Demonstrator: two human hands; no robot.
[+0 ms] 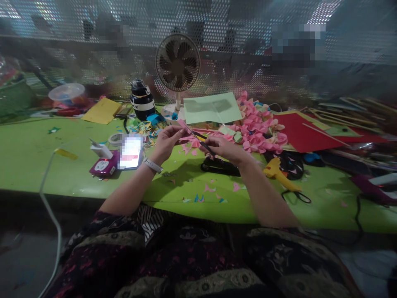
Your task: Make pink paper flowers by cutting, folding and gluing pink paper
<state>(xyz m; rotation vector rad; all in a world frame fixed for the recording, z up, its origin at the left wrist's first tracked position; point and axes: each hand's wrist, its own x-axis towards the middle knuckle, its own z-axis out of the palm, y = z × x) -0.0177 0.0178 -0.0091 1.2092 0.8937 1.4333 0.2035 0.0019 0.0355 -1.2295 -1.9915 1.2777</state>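
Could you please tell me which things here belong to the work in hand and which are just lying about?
In hand: pink paper piece in the left hand; dark tool, seemingly scissors, in the right hand.
Lying about: fan, phone, yellow glue gun, red sheet, flask.

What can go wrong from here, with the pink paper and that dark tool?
1. The left hand pinches the pink paper close to the dark tool, apparently scissors, in the right hand: a slip might nick a finger.
2. The fan faces the table; if running, it may scatter the paper scraps.
3. The yellow glue gun lies near the right forearm; if hot, it could burn.
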